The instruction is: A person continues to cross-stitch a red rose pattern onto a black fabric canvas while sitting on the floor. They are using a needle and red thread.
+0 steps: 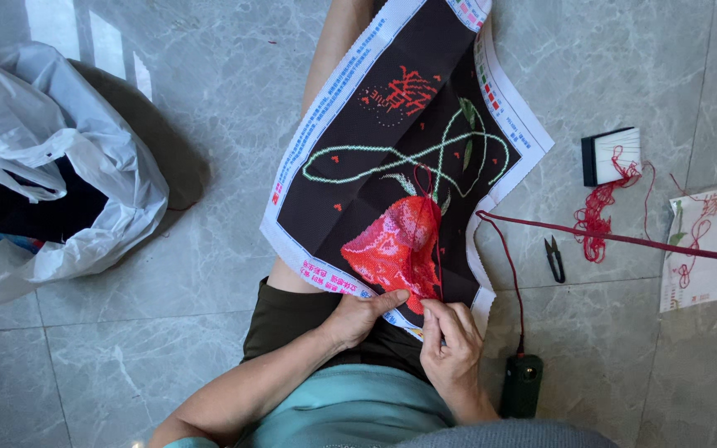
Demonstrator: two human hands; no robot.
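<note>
A black cross-stitch cloth (392,141) with a white printed border lies over my lap and legs. A red and pink stitched flower (396,245) fills its near part, with green looping lines above it. My left hand (358,315) grips the cloth's near edge just below the flower, thumb on top. My right hand (450,336) pinches at the flower's lower right, where a red thread (436,224) runs up over the cloth; any needle is too small to see.
A white plastic bag (60,166) with dark contents lies at the left on the grey marble floor. At the right are small black snips (554,259), a card wound with red thread (612,156), loose red thread (595,220), a bagged pattern sheet (699,249), a red cable (624,239) and a dark green device (523,383).
</note>
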